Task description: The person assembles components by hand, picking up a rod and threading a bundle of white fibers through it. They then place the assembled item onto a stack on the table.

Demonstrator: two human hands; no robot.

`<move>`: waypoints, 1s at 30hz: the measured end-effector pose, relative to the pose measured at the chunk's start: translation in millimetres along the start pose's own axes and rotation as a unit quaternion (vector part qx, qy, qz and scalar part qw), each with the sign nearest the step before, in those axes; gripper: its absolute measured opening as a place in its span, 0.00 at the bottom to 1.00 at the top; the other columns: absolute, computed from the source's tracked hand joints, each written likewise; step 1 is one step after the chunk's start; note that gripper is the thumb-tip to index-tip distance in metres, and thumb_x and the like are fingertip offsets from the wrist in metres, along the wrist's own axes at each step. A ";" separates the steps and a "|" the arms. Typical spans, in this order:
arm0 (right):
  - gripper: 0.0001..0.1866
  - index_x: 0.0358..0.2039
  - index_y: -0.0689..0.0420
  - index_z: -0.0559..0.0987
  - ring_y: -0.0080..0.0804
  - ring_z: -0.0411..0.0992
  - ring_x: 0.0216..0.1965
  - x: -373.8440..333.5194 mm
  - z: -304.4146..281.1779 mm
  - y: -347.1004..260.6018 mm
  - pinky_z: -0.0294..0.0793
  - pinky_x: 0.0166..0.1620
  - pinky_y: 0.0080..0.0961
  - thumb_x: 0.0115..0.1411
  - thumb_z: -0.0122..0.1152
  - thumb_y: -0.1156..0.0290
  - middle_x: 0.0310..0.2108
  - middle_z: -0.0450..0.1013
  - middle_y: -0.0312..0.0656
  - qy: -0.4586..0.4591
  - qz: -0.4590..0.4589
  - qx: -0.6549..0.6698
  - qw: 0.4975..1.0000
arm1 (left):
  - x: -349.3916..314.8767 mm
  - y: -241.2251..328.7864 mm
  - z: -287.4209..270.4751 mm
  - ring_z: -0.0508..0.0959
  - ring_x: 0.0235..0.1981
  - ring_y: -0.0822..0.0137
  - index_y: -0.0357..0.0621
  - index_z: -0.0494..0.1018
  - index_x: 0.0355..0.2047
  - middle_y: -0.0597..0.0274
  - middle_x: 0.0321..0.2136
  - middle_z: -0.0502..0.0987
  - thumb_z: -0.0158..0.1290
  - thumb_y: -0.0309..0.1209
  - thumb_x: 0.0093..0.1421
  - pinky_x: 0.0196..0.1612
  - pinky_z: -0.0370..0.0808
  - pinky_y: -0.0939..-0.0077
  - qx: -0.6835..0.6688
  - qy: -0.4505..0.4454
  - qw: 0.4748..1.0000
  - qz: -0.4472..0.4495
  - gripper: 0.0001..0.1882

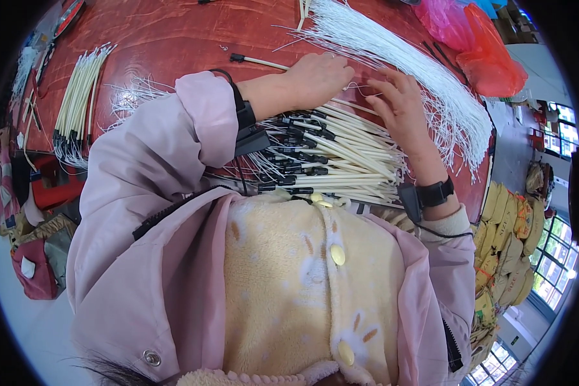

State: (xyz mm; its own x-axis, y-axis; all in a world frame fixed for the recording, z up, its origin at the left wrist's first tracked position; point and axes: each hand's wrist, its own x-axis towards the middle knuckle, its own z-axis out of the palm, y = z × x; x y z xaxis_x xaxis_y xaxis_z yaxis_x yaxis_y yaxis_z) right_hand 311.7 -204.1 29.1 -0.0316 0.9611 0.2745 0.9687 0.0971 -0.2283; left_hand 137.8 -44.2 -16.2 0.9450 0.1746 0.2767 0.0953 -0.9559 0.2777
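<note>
My left hand [318, 80] is closed around a cream-coloured stick [264, 63] whose black end juts out to the left. A thin white string [359, 86] loops between the two hands, just beyond the left fingertips. The fingers of my right hand [397, 106] are bent and pinch this string; the exact grip is small in the picture. Below both hands lies a heap of similar cream sticks [360, 151] with black ends and white strings. A long bundle of loose white strings [392, 45] is spread beyond and to the right of my right hand.
All this lies on a red wooden table [167, 32]. Another bundle of cream sticks [80, 96] is at the left, near loose white strings [138, 93]. Pink and red plastic bags [489, 64] sit at the far right. Stacked tan sacks [508, 238] stand beyond the table's right edge.
</note>
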 end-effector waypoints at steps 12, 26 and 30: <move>0.18 0.43 0.56 0.82 0.42 0.70 0.48 5.2 3.2 -4.0 0.69 0.52 0.36 0.50 0.73 0.70 0.48 0.75 0.41 0.052 0.005 0.027 0.998 | -7.9 -4.7 -25.3 0.78 0.38 0.48 0.41 0.71 0.40 0.53 0.36 0.76 0.52 0.31 0.63 0.38 0.74 0.57 -0.091 0.032 0.995 0.030 0.09; 0.10 0.36 0.56 0.83 0.38 0.72 0.43 14.7 5.6 -5.5 0.69 0.47 0.32 0.52 0.70 0.72 0.39 0.79 0.36 0.045 -0.050 0.048 0.997 | -11.0 5.0 -35.1 0.80 0.40 0.53 0.50 0.77 0.41 0.58 0.35 0.79 0.51 0.37 0.63 0.40 0.76 0.56 -0.179 0.051 0.983 -0.006 0.10; 0.06 0.32 0.54 0.83 0.36 0.73 0.39 11.8 2.7 -6.2 0.66 0.45 0.34 0.52 0.69 0.72 0.35 0.80 0.35 0.045 -0.050 0.074 0.995 | -9.7 2.8 -32.1 0.80 0.39 0.52 0.51 0.77 0.41 0.58 0.34 0.79 0.51 0.38 0.63 0.38 0.77 0.56 -0.174 0.061 0.983 0.000 0.10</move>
State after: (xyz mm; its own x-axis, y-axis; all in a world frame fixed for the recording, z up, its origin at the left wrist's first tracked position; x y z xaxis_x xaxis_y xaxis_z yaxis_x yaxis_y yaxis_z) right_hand 304.6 -192.6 31.3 -0.0966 0.9183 0.3840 0.9150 0.2338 -0.3289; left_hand 118.8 -41.0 11.3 0.8983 0.2226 0.3788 -0.0373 -0.8204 0.5706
